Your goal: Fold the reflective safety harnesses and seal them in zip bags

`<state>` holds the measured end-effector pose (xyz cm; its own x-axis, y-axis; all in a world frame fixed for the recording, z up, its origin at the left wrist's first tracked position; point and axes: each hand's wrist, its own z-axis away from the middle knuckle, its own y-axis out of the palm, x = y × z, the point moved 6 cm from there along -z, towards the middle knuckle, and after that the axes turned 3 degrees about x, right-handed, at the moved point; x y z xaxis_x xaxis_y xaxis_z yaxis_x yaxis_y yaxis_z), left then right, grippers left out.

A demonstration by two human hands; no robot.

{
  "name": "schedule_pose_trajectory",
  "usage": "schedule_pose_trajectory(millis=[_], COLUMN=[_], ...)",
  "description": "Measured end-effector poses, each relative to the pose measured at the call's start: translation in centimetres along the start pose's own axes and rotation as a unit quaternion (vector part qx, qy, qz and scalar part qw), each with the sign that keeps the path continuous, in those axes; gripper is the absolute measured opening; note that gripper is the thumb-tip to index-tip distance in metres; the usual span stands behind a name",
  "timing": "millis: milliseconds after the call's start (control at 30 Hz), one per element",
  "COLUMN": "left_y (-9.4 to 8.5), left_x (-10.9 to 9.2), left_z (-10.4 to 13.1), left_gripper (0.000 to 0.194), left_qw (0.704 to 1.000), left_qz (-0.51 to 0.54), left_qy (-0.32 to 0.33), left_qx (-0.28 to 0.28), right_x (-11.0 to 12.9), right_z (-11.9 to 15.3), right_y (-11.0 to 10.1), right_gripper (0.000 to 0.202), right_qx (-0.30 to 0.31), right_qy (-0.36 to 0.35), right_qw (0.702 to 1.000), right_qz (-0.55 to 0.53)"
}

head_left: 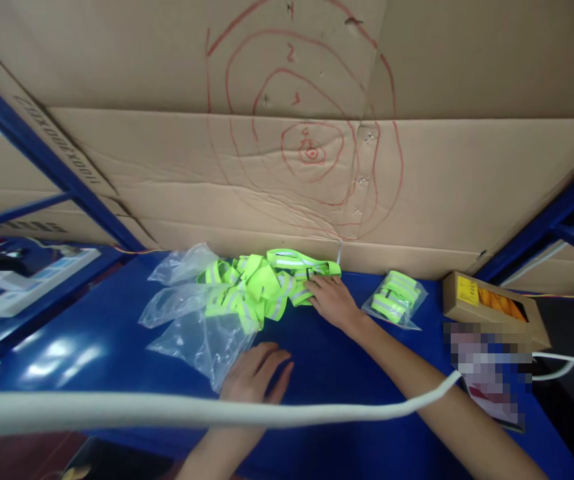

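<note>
A tangled heap of fluorescent yellow-green reflective straps (254,287) with silver stripes lies at the back of the blue table. My right hand (334,300) is at the heap's right end, its fingers bent over a reflective strap beside a small black buckle; the thumb is hidden. Nearer to me, my left hand (254,373) hovers low over the table, fingers curved and thumb apart, with nothing seen in it. Clear plastic bags (201,343) lie left of the heap, one reaching up to my left hand. To the right sits a clear bag holding folded straps (395,297).
A white cable (167,410) crosses in front of my forearms. An open cardboard box (497,310) with orange contents stands at the right, behind a blurred-out item (491,387). Cardboard with red rings (311,153) backs the blue table (101,327). A power strip (41,283) lies left.
</note>
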<state>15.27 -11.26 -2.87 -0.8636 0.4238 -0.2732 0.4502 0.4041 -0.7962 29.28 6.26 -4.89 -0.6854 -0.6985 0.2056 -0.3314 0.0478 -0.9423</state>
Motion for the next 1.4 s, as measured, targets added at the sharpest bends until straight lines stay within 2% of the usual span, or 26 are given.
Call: schedule_pose_trajectory(millis=[100, 200, 300, 367, 433, 533, 600, 667, 767, 867, 967, 1033, 1167, 1267, 1300, 1400], left_y=[0.6, 1.3, 2.1, 2.6, 3.1, 4.3, 5.3, 6.2, 7.3, 7.7, 7.1, 6.3, 5.2, 5.6, 5.9, 6.2], left_x=[0.2, 0.6, 1.2, 1.6, 1.6, 0.5, -0.4, -1.2, -1.6, -0.9, -0.3, -0.3, -0.5, -0.8, -1.0, -1.7], left_z=[-1.9, -3.4, -4.1, -4.4, -4.6, -5.2, -5.6, -6.1, -6.6, -6.7, -6.5, -6.6, -7.3, -7.4, -7.3, -7.1], left_gripper=[0.014, 0.015, 0.017, 0.024, 0.043, 0.088, 0.109, 0.116, 0.111, 0.103, 0.097, 0.086, 0.057, 0.045, 0.041, 0.024], left_qw=[1.000, 0.999, 0.994, 0.990, 0.986, 0.967, 0.941, 0.920, 0.912, 0.921, 0.921, 0.917, 0.922, 0.932, 0.937, 0.952], left_qz=[0.013, 0.034, 0.074, 0.096, 0.102, 0.099, 0.104, 0.110, 0.110, 0.105, 0.113, 0.130, 0.145, 0.145, 0.143, 0.127], left_qy=[0.004, -0.010, -0.047, -0.067, -0.060, 0.006, 0.052, 0.085, 0.115, 0.107, 0.100, 0.102, 0.091, 0.098, 0.100, 0.141], left_qx=[-0.001, 0.021, 0.060, 0.082, 0.120, 0.236, 0.318, 0.367, 0.378, 0.359, 0.359, 0.363, 0.346, 0.316, 0.303, 0.239], right_x=[-0.1, -0.8, -1.3, -0.9, 0.3, 2.2, 2.6, 2.2, 0.9, 0.4, 0.9, 1.2, 1.1, 1.0, 1.2, 1.7], right_z=[0.0, 1.1, 3.6, 6.2, 9.1, 12.8, 14.4, 15.3, 16.2, 16.5, 16.5, 16.4, 16.6, 16.9, 16.9, 16.9], right_y=[-0.4, -1.7, -2.8, -3.1, -3.6, -3.6, -3.6, -3.6, -3.4, -3.2, -3.0, -3.2, -3.8, -4.0, -4.0, -3.8], right_gripper=[0.033, 0.042, 0.054, 0.059, 0.058, 0.049, 0.050, 0.059, 0.071, 0.077, 0.083, 0.083, 0.065, 0.048, 0.048, 0.067], right_qx=[-0.005, -0.034, -0.067, -0.075, -0.087, -0.044, -0.015, -0.003, -0.003, 0.009, 0.037, 0.044, 0.010, -0.012, -0.013, -0.030], right_qy=[0.009, 0.031, 0.039, 0.017, -0.038, -0.101, -0.100, -0.066, -0.012, 0.007, -0.004, -0.014, -0.006, 0.033, 0.041, 0.052], right_qw=[1.000, 0.998, 0.995, 0.994, 0.992, 0.990, 0.986, 0.979, 0.969, 0.968, 0.967, 0.966, 0.961, 0.962, 0.966, 0.980], right_qz=[-0.013, -0.034, -0.058, -0.073, -0.088, -0.092, -0.131, -0.191, -0.248, -0.252, -0.251, -0.255, -0.277, -0.270, -0.257, -0.192])
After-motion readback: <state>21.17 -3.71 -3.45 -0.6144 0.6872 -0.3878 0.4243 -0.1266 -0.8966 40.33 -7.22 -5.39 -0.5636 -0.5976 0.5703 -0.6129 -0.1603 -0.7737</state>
